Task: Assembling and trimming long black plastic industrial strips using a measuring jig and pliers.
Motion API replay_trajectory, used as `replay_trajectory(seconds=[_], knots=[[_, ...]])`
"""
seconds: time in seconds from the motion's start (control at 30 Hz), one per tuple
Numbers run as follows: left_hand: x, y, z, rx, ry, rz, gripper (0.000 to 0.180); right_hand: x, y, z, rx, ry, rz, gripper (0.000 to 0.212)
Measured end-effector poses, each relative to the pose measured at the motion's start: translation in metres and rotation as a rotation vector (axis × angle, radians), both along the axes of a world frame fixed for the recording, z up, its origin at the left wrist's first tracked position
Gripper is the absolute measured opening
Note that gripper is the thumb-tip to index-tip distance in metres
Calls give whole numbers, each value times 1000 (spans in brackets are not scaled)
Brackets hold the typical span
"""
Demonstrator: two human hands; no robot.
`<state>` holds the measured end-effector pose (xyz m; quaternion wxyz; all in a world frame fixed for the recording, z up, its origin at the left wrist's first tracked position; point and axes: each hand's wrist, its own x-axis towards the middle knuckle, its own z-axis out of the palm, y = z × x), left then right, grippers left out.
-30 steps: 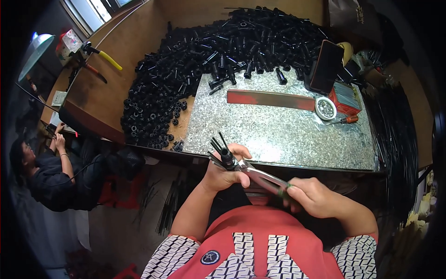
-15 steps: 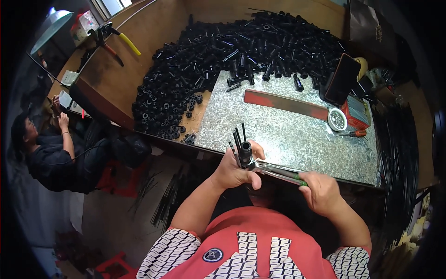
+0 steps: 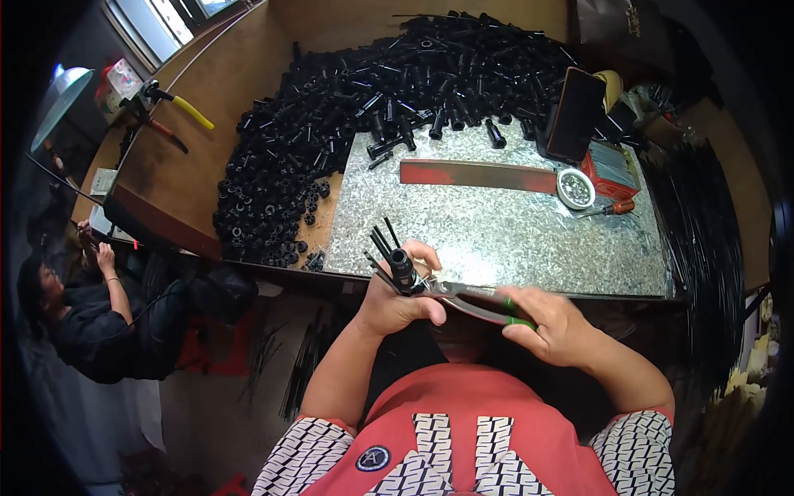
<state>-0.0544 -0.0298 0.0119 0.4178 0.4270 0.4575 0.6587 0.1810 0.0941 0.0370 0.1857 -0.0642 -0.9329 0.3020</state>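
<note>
A black plastic tube part (image 3: 400, 263) stands upright with its open end toward me, gripped in my left hand (image 3: 389, 307). Several thin black rods (image 3: 382, 240) stick up beside the tube from the same hand, whose thumb stretches to the right below it. In my right hand (image 3: 552, 324) is a pair of pliers (image 3: 475, 301) with green on the handles. Its jaws reach leftward to the lower end of the tube part; what exactly they pinch is too small to tell. Both hands are just in front of the worktop's near edge.
Black tube parts (image 3: 397, 78) are heaped behind a speckled worktop (image 3: 488, 231). On it lie a flat reddish bar (image 3: 480, 174), a white round dish (image 3: 576, 188), a screwdriver (image 3: 619, 208) and a propped phone (image 3: 576, 114). Long black rods (image 3: 703, 248) hang at right. A co-worker (image 3: 91, 306) sits at left.
The whole view has shifted, so the bench and both hands appear farther left. The pliers stay at the tube part, and their handles look slightly farther apart. Both hands keep their holds.
</note>
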Motion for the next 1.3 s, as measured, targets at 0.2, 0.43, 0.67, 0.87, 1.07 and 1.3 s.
replay_trajectory(seconds=[0.2,0.43,0.67,0.87,1.07,1.3], knots=[[-7,4,-16,57,143,-105,86,-3,23,46,-805,-797,206,51],[4,5,-10,73,151,55,86,-16,10,35,-335,-594,-11,31],[10,2,2,82,-51,28,84,-17,-1,14,-314,-461,-60,27],[4,1,-1,94,-79,-52,86,-8,6,28,98,-248,-153,25],[1,6,-5,63,86,-135,85,-1,9,52,474,-215,-189,27],[12,6,-6,-62,-28,-183,73,3,8,57,634,-251,-189,28]])
